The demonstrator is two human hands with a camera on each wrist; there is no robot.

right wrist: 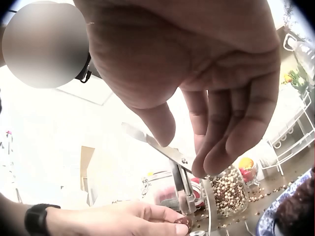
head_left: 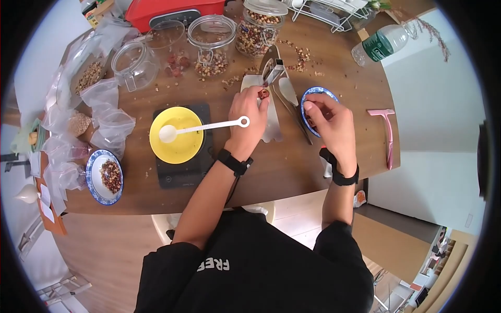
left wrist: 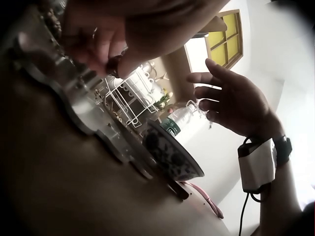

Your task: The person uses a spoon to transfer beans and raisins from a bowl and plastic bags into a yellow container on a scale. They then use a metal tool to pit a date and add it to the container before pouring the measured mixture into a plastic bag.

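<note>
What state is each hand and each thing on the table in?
Left hand: pinching a dark red piece
Right hand: open, empty
Yellow bowl: on the black scale
White spoon: resting in that bowl
Left patterned bowl: partly filled
Right patterned bowl: holding dark pieces
Rightmost jar: mostly full
Middle jar: partly filled

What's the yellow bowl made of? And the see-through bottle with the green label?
The round yellow bowl looks like smooth plastic, being evenly coloured, though it might be glazed ceramic. The see-through bottle with the green label seems thin, shiny plastic: light shows through.
</note>
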